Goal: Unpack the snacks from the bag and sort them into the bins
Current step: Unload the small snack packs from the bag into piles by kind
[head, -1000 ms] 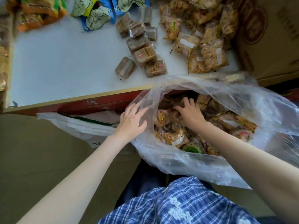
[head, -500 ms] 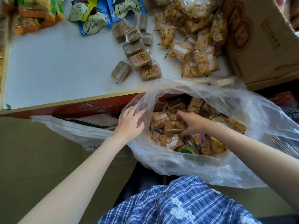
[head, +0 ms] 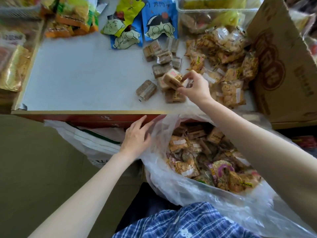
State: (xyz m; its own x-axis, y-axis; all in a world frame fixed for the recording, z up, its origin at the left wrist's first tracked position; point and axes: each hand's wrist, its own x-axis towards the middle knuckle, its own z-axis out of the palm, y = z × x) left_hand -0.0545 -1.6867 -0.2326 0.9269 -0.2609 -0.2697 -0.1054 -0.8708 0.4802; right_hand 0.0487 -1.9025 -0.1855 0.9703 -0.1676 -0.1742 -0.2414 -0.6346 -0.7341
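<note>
Head view: right hand (head: 197,89) pinches tan, clear-wrapped snack (head: 172,79).

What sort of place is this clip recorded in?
Probably a small shop or stockroom handling bulk snacks. A clear plastic bag full of wrapped snacks, sorted piles on the white table, and a large cardboard carton beside them suggest it.

A white counter (head: 77,79) with a red front edge stands in soft daylight; an olive-brown floor (head: 34,169) lies below it.
</note>
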